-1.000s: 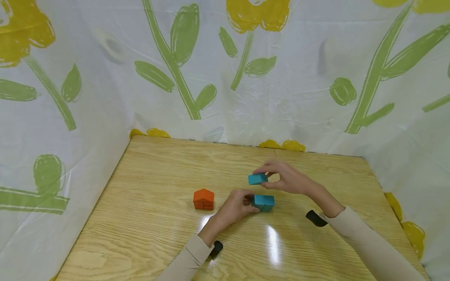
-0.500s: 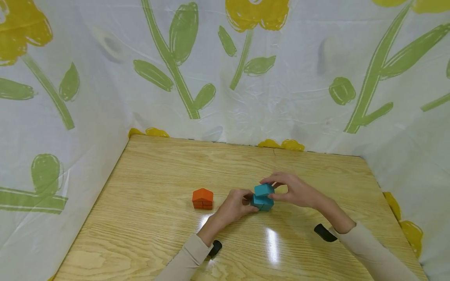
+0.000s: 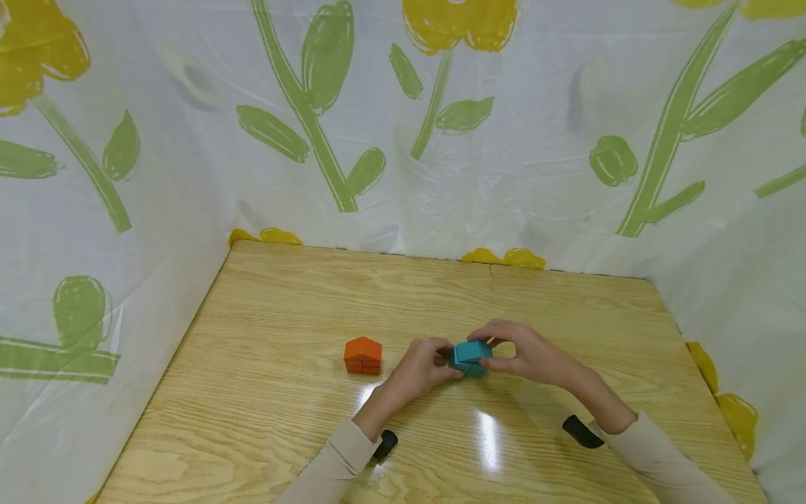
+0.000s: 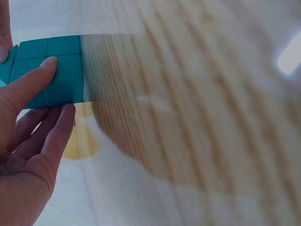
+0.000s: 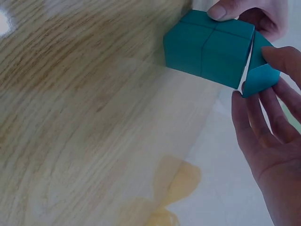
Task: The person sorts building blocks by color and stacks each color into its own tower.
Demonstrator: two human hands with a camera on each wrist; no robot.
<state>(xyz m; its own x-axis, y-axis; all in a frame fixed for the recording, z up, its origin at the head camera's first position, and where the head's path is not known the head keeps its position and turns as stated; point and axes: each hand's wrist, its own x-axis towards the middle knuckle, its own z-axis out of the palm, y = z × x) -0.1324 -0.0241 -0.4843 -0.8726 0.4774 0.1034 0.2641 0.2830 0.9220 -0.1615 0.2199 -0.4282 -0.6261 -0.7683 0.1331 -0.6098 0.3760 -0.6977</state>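
Note:
A stack of teal blocks [image 3: 468,370] stands on the wooden table, its seams plain in the left wrist view. My left hand [image 3: 418,371] grips this stack [image 4: 66,77] from the left, thumb on one face and fingers on the opposite side. From the right, my right hand [image 3: 527,355] pinches a teal roof-shaped block [image 3: 474,351] between thumb and fingers. In the right wrist view that roof-shaped block [image 5: 261,79] sits at the top of the stack, slightly tilted, with a thin wedge-shaped gap along one side.
To the left of my left hand stands an orange house-shaped stack of blocks [image 3: 363,356] with a peaked top. A white curtain [image 3: 403,203] with yellow flowers and green leaves surrounds the table [image 3: 283,301]. Dark pieces [image 3: 581,432] show at both wrists.
My right hand has brought the roof-shaped block down and toward me, from the air behind the teal stack onto its top. My left hand has kept its grip; the orange stack has not moved.

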